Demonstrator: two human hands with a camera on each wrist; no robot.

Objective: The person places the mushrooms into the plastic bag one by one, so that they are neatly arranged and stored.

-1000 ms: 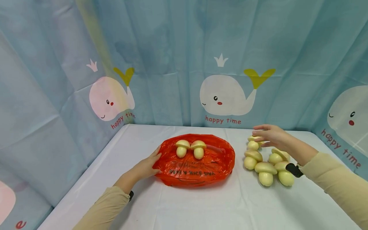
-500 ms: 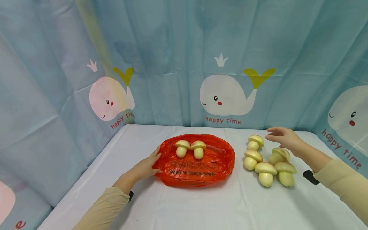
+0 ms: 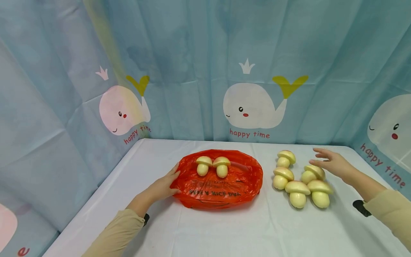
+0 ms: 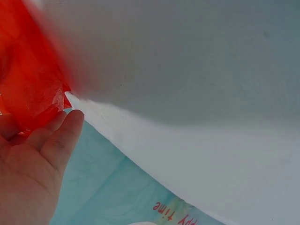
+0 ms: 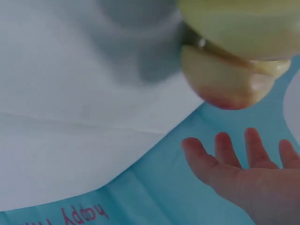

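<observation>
A red plastic bag (image 3: 218, 204) lies spread open on the table, with two pale yellow toy mushrooms (image 3: 221, 167) inside it. At its left rim my left hand (image 3: 162, 186) rests with extended fingers touching the plastic; the left wrist view shows these fingers (image 4: 63, 140) along the bag's side. Several more toy mushrooms (image 3: 297, 194) stand grouped to the right of the bag. Over the back right of that group hovers my right hand (image 3: 335, 165), its fingers spread and nothing in them. In the right wrist view, mushrooms (image 5: 229, 82) appear just beyond the fingertips.
White cloth covers the table (image 3: 231, 232). A blue curtain (image 3: 192, 107) with whale prints hangs behind the table and along its sides.
My right hand has moved to the right, from above the rearmost mushroom to the group's right side. My left hand and the bag have stayed in place.
</observation>
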